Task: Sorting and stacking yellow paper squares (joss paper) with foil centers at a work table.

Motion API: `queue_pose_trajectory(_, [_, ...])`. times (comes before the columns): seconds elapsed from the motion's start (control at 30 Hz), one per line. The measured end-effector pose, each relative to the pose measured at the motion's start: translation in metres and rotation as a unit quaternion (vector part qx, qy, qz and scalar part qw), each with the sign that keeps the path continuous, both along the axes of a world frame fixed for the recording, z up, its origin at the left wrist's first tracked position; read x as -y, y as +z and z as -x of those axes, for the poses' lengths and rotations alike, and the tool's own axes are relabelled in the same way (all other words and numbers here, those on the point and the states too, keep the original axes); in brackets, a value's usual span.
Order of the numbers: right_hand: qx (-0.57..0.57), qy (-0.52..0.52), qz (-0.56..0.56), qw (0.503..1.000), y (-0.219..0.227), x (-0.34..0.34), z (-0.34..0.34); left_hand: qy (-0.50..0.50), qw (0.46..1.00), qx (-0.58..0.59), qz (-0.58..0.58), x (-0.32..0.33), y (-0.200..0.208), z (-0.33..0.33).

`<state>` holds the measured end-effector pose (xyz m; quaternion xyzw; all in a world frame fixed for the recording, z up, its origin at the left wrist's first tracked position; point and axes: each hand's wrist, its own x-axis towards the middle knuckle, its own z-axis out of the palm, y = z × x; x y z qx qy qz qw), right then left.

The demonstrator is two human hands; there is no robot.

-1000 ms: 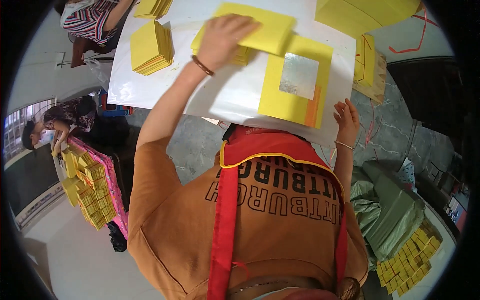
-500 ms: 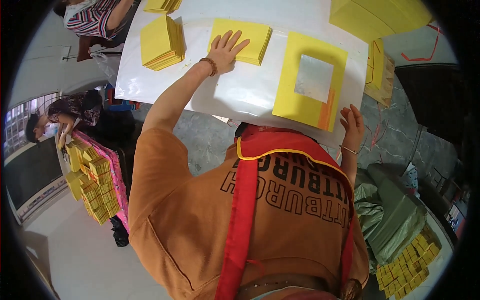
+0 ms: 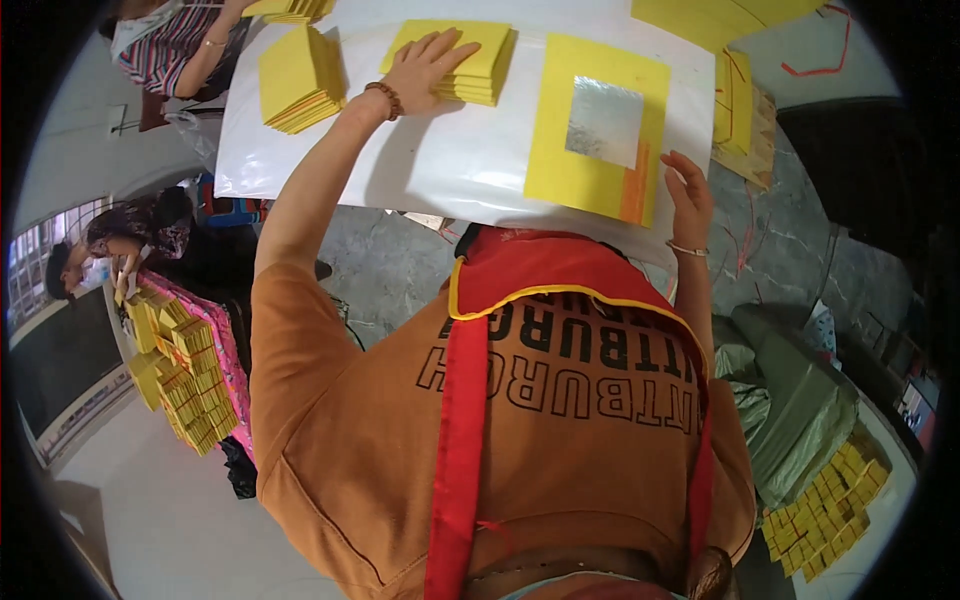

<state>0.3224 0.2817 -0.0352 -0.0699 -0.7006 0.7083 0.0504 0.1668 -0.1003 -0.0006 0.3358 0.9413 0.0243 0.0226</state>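
My left hand [image 3: 424, 72] lies spread on a low stack of folded yellow paper [image 3: 488, 50] on the white-covered table. To its left another stack of folded yellow paper [image 3: 290, 80] leans a little, its edges fanned. On the right lies a flat yellow sheet [image 3: 550, 140] with a silver square [image 3: 605, 120] on it and an orange strip [image 3: 636, 185] below the square's right side. My right hand [image 3: 688, 195] is beside the sheet's right edge, fingers loosely bent and apart, with nothing seen in them.
A large yellow stack [image 3: 720, 15] stands at the far right, and yellow bundles [image 3: 735, 100] sit beyond the table's right edge. A person in a striped top [image 3: 175, 50] is at the far left. Another person [image 3: 150, 220] bends over piled yellow bundles [image 3: 185, 360]. Green sheeting [image 3: 790, 400] lies at right.
The table and its papers appear shifted slightly up and left in view. My left hand stays on the stack; my right hand has moved slightly farther along the sheet's right edge.
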Motion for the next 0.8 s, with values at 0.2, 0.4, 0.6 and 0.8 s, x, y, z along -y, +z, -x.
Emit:
queue_pose_trajectory(0.2, [0.026, 0.055, -0.148, 0.987, 0.006, 0.006, 0.002, -0.136, 0.976, 0.033, -0.168, -0.079, 0.018, -0.055])
queue_pose_trajectory(0.4, [0.024, 0.061, -0.094, 0.993, 0.003, 0.006, 0.003, -0.210, 0.969, 0.032, -0.123, -0.138, 0.025, -0.113])
queue_pose_trajectory(0.6, [0.020, 0.059, -0.001, 0.998, -0.010, 0.003, 0.002, -0.223, 0.942, 0.115, -0.221, -0.143, 0.028, -0.103])
queue_pose_trajectory(0.8, [0.040, 0.057, 0.060, 0.996, -0.010, 0.003, 0.004, -0.213, 0.927, 0.135, -0.278, -0.145, 0.023, -0.098])
